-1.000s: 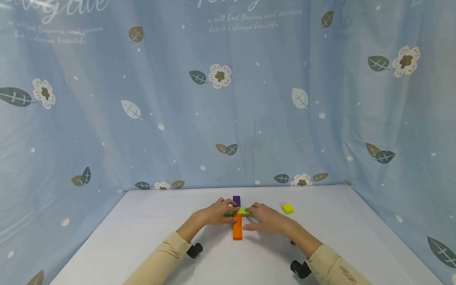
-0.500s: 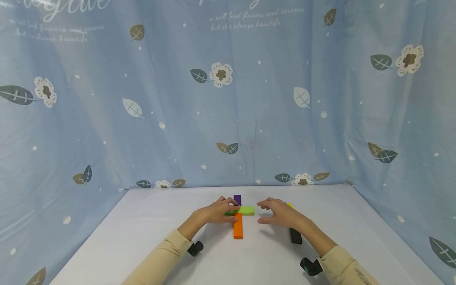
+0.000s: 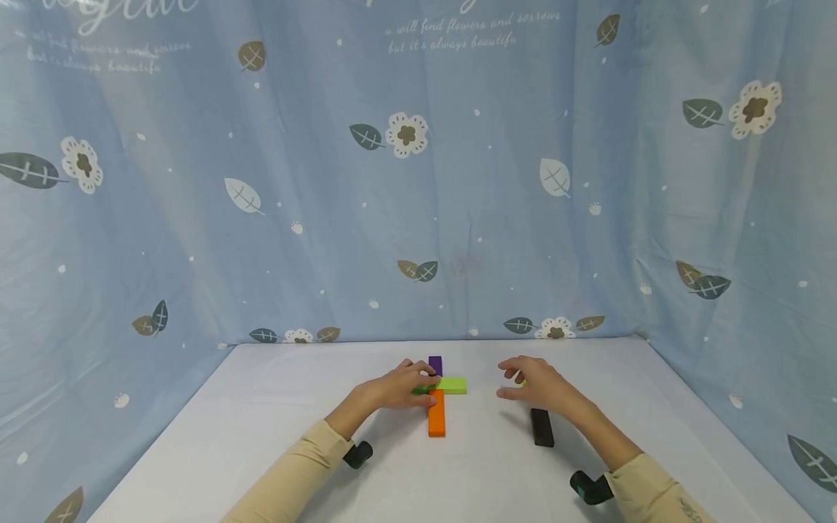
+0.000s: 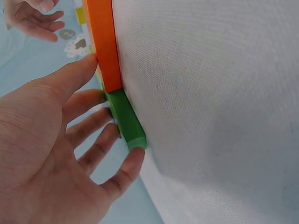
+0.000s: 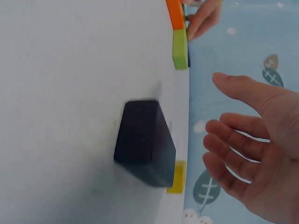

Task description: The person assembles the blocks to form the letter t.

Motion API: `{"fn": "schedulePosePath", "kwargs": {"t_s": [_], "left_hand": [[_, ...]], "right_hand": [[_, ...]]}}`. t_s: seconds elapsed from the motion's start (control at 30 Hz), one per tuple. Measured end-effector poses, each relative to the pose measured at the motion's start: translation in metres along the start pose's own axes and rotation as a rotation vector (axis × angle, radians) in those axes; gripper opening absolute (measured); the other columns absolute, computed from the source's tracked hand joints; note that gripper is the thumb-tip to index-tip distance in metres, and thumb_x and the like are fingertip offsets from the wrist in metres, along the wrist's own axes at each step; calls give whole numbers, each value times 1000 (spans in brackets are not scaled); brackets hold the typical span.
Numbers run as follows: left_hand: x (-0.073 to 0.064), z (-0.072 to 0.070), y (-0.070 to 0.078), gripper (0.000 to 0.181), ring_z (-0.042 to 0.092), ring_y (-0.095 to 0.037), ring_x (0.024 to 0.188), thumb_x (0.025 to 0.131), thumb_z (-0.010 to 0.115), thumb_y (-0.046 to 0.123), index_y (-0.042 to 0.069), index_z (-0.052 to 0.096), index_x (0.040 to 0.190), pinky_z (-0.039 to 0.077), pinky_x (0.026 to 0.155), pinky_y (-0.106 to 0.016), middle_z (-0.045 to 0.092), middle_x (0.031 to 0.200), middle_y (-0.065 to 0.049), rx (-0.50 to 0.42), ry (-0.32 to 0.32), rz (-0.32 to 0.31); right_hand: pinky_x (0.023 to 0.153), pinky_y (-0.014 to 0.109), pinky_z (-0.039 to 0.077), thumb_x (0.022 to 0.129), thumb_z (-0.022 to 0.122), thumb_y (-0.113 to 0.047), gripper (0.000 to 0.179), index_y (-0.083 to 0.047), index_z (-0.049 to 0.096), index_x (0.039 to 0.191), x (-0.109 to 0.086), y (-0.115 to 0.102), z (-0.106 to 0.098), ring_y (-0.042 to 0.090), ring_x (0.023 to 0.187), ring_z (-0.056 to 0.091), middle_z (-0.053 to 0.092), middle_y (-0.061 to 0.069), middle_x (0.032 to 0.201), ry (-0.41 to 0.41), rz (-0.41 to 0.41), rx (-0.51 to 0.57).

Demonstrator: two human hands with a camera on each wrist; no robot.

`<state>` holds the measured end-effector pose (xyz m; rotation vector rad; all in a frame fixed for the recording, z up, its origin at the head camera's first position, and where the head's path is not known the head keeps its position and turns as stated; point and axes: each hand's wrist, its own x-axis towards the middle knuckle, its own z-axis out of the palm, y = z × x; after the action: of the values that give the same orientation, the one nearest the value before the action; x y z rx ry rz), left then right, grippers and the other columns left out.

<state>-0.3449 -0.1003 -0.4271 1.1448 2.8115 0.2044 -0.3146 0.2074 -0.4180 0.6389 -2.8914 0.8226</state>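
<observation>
My left hand (image 3: 395, 386) rests beside a cross of blocks on the white table. Its thumb touches the orange block (image 3: 437, 421), while the loosely bent fingers lie along the dark green block (image 4: 124, 114), little finger at its end. A light green block (image 3: 453, 386) continues to the right, and a purple block (image 3: 435, 365) stands behind. My right hand (image 3: 539, 381) is in the air right of the cross, thumb and fingers apart, nothing between them. Below it lies a black block (image 3: 542, 427). The yellow block (image 5: 177, 177) is mostly hidden behind the right hand in the head view.
The white table (image 3: 314, 370) meets a blue curtain (image 3: 314, 145) printed with leaves and flowers at the back and both sides. Dark camera mounts (image 3: 591, 488) hang under both wrists, near the beige sleeves.
My right hand has left the light green block and moved right, over toward the yellow block, uncovering the black one. The left hand stays at the blocks.
</observation>
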Motion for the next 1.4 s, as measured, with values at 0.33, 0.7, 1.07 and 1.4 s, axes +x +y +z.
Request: {"fn": "schedulePosePath", "kwargs": {"t_s": [0.33,0.7,1.07,1.4], "left_hand": [[-1,-4,1,51,45,-26,117,97,60,38,12,53,141,42,99,-38,49,144,-7,-11,8,3],[-3,-4,2,51,45,-25,114,98,59,37,11,54,141,42,96,-36,49,144,-8,-2,16,24],[-3,-2,2,52,44,-24,114,98,59,39,12,53,142,42,96,-35,49,144,-6,-14,6,8],[-3,0,1,52,44,-23,114,97,59,40,14,53,142,42,95,-34,49,144,-5,-21,3,-8]], "right_hand": [[75,36,56,81,80,-25,49,1,66,120,-7,20,-8,20,87,66,71,10,101,68,20,-20],[67,33,53,79,81,-25,47,1,68,116,-11,39,-9,18,81,64,70,9,96,133,131,-65],[62,30,46,78,82,-30,46,1,68,109,-14,50,-5,17,75,56,67,3,88,141,260,-43],[63,30,47,75,83,-34,47,2,70,103,-9,55,1,17,73,58,68,4,85,142,320,-48]]}}
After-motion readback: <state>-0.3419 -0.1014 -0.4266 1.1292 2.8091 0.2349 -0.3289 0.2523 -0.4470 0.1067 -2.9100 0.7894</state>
